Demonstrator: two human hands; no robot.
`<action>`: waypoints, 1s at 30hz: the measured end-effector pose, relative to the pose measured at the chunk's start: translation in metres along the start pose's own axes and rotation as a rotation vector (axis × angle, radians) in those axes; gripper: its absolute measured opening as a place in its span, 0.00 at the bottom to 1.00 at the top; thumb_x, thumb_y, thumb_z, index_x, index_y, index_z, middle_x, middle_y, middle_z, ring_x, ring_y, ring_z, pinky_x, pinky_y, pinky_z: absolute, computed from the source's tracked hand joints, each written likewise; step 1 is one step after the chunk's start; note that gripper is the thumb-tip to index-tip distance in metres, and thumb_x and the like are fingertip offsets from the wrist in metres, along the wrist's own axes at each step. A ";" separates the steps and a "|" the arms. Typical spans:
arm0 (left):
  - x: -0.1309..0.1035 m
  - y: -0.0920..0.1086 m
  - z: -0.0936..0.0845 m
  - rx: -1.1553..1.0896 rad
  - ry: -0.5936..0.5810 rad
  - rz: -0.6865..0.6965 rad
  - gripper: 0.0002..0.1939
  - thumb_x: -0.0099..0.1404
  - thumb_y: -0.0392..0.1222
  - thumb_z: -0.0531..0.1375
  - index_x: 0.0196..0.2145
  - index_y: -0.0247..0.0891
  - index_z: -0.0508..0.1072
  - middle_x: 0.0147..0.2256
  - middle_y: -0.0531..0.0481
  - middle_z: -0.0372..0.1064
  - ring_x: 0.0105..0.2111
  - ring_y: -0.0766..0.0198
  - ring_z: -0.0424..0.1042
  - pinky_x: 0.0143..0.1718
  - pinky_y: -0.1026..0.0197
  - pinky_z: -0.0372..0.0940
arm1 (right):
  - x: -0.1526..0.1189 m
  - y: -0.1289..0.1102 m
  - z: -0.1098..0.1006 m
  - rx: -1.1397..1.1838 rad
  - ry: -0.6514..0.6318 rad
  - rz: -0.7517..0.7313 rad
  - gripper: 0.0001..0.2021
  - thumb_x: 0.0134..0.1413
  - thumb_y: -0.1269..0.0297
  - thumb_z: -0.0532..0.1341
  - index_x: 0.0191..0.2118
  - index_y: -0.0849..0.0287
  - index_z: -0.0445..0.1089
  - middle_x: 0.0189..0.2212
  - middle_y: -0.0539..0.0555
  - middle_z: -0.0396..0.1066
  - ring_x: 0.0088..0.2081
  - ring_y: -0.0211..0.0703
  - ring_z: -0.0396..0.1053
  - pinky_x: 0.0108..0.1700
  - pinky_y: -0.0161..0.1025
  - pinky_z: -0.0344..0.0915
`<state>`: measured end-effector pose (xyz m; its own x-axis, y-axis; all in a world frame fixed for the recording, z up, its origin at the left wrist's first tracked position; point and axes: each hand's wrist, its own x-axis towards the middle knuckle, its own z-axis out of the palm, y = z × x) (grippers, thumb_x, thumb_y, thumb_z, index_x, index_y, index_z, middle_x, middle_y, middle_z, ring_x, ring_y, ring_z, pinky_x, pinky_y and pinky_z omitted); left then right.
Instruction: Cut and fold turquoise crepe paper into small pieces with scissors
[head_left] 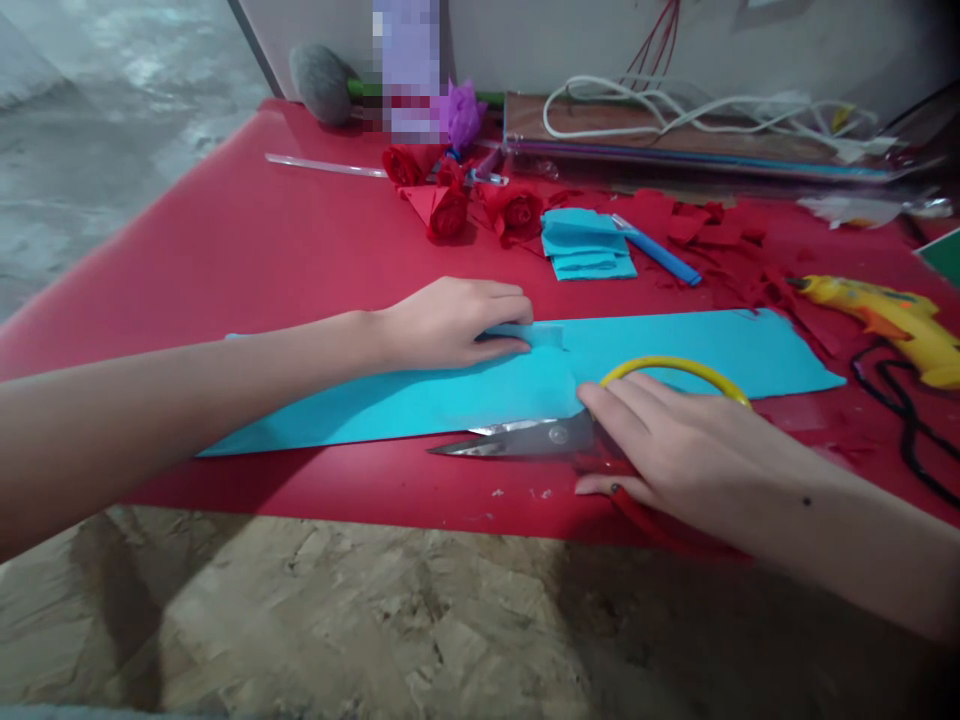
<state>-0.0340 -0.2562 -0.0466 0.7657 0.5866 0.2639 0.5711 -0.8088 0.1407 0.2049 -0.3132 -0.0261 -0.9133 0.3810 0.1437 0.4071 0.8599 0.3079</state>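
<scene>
A long strip of bright blue paper (667, 345) lies across the red table, spreading under both hands. My left hand (461, 322) rests over its middle, fingers pinched on a small ruler-like translucent blue piece (546, 336) lying on the strip. My right hand (660, 440) is closed round scissors (525, 438) that have one yellow and one red handle. Their blades point left along the strip's front edge and are slightly parted. Whether the blades touch the paper cannot be made out.
Red paper roses (448, 210), folded blue paper (585, 245) and a blue cutter (660, 252) lie behind the strip. Red scraps (705, 225) and a yellow glue gun (892, 320) with black cord are at the right. White cable (600, 130) lies at the back.
</scene>
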 end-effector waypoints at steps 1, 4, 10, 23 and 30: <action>0.000 0.000 0.000 -0.004 -0.003 0.000 0.10 0.63 0.44 0.51 0.35 0.35 0.66 0.33 0.48 0.67 0.31 0.66 0.66 0.30 0.66 0.58 | -0.002 0.000 -0.001 -0.005 -0.001 -0.003 0.31 0.58 0.50 0.36 0.43 0.74 0.64 0.31 0.64 0.69 0.32 0.46 0.66 0.26 0.36 0.57; 0.000 0.000 0.000 -0.011 -0.006 -0.005 0.10 0.63 0.44 0.51 0.35 0.35 0.66 0.33 0.48 0.67 0.31 0.66 0.66 0.30 0.66 0.58 | -0.005 0.001 -0.001 -0.023 0.003 -0.004 0.32 0.58 0.48 0.37 0.43 0.74 0.64 0.30 0.63 0.69 0.32 0.46 0.66 0.25 0.36 0.57; -0.001 0.001 0.001 -0.006 0.010 -0.009 0.10 0.63 0.44 0.51 0.34 0.35 0.66 0.32 0.47 0.67 0.31 0.65 0.66 0.29 0.66 0.58 | 0.001 0.002 0.002 -0.017 0.002 0.034 0.32 0.56 0.46 0.38 0.39 0.72 0.66 0.29 0.62 0.68 0.29 0.46 0.66 0.24 0.37 0.56; -0.001 0.000 0.002 -0.018 0.018 0.004 0.09 0.63 0.43 0.51 0.36 0.35 0.66 0.35 0.47 0.68 0.34 0.63 0.67 0.30 0.64 0.59 | 0.005 -0.013 -0.006 -0.060 0.029 -0.029 0.30 0.58 0.49 0.39 0.40 0.73 0.66 0.26 0.60 0.67 0.28 0.45 0.65 0.22 0.35 0.55; -0.002 0.000 0.002 -0.022 0.018 -0.004 0.09 0.63 0.43 0.51 0.36 0.35 0.66 0.35 0.46 0.68 0.34 0.62 0.67 0.31 0.63 0.59 | 0.013 -0.020 -0.004 -0.059 0.001 0.056 0.32 0.56 0.46 0.39 0.39 0.72 0.65 0.27 0.61 0.67 0.27 0.45 0.66 0.20 0.36 0.52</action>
<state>-0.0343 -0.2575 -0.0493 0.7580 0.5887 0.2809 0.5669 -0.8075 0.1628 0.1848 -0.3271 -0.0264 -0.8889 0.4280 0.1631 0.4577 0.8156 0.3539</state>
